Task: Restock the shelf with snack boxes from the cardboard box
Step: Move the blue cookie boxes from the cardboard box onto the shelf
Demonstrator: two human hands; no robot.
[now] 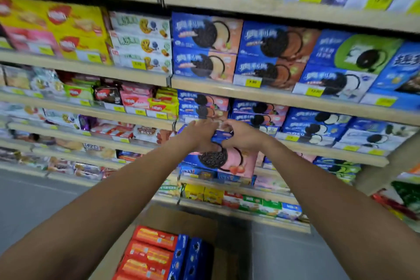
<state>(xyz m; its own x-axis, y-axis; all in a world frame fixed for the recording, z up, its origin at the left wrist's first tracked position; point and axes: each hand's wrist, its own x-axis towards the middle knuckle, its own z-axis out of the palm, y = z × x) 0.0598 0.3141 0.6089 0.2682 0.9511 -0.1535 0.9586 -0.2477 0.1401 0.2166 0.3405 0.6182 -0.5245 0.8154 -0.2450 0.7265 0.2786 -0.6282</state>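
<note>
We hold a pink-and-blue cookie box (227,162) up at the shelf (322,150).

Nearest us, the cardboard box (179,219) holds orange packs (150,252) and upright blue boxes (191,259). Beyond it, our left hand (200,136) and right hand (242,136) curl over the cookie box's top edge, gripping it, seemingly just before matching boxes.

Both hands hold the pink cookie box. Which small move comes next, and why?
Probably ease the pink cookie box forward onto the shelf: left hand and right hand grip its top edge, and it hangs in front, not yet shelved.
</note>
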